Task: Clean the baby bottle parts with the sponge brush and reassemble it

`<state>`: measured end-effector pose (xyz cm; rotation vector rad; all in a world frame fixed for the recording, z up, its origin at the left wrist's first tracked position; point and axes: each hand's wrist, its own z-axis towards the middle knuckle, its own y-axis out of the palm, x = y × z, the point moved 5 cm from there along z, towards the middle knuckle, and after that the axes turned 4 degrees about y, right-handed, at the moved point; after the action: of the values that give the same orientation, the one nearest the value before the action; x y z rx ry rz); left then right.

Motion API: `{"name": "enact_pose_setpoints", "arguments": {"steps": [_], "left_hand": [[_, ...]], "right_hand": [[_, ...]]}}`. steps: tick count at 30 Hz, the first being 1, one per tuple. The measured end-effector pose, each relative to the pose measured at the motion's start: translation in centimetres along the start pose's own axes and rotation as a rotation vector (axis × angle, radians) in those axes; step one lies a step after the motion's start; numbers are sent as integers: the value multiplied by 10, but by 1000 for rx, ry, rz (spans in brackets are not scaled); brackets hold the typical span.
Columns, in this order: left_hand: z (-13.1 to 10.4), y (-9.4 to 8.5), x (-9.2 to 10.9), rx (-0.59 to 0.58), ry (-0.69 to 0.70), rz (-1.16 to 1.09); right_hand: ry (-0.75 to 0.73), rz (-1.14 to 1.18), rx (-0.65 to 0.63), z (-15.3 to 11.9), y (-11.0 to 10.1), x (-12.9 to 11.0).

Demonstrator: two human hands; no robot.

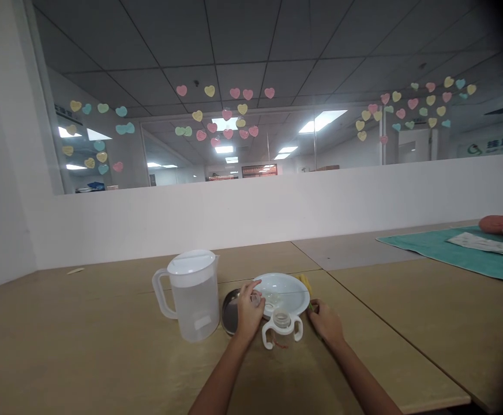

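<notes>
My left hand [250, 314] is closed around a small clear piece [255, 299], largely covered by the fingers, at the left rim of a white plate [292, 311]. Some clear parts [273, 298] lie on that plate. On its right side, my right hand [327, 324] pinches a thin greenish stem with a yellow, brush-like end [304, 282]; its exact kind is unclear. Between my hands stands a clear baby bottle [282, 320], uncapped, with two white side handles. Partly behind my left hand is a round metal dish [229, 312].
A translucent lidded pitcher [197, 305] holding liquid stands to the left. A teal cloth [442, 248] with a patterned cloth and an orange-red item [498, 223] lies at the far right. A thin pale scrap [75, 270] rests far left. A low white wall [251, 213] borders the table's back.
</notes>
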<state>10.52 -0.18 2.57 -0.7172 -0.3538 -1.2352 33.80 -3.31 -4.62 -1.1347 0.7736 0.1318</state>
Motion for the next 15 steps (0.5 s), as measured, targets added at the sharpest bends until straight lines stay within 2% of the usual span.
{"name": "enact_pose_setpoints", "arguments": {"steps": [2,5,10,13,15], "left_hand": [[1,0,-5,56,-49,-119],[2,-1,-15,157,-205,-383],[3,2,-26,267,-487,-849],[3,3,-27,318,-553,-1032],[3,4,-25,338,-572,-1085]], "right_hand": [[2,20,15,0,-1,1],[38,92,71,-1,-5,3],[163,250,282,-8,-22,8],[154,339,433,-14,-32,6],[103,374,473,-17,-35,3]]}}
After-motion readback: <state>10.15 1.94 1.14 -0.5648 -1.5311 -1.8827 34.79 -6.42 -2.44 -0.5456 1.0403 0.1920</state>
